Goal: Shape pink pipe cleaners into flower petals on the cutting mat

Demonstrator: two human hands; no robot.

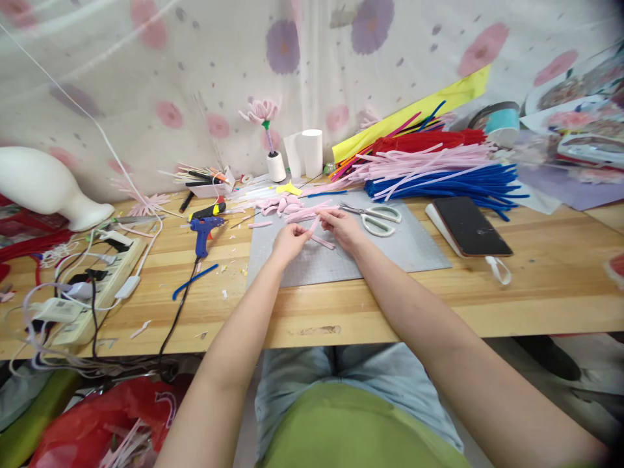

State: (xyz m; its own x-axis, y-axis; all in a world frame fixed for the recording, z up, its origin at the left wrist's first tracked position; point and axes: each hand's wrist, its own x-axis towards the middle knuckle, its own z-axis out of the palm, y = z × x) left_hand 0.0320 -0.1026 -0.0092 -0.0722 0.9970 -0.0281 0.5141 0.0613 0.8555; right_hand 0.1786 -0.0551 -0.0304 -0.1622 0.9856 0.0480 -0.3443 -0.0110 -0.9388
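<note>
A short pink pipe cleaner [314,224] is pinched at its lower end by my left hand [291,240] and at its upper end by my right hand [340,229]. Both hands hover over the grey cutting mat [414,253]. Under and behind them lie more cut pink pipe cleaners [307,213], with a heap of bent pink pieces [277,205] just beyond. Scissors [377,218] with pale handles rest on the mat, right of my right hand.
At left are a blue glue gun [205,234], a power strip [104,286] with tangled cords and a white foam head [43,185]. Pipe cleaner bundles [439,179] lie back right, near a phone [470,224]. A pink flower [263,114] stands in a small white pot [275,167].
</note>
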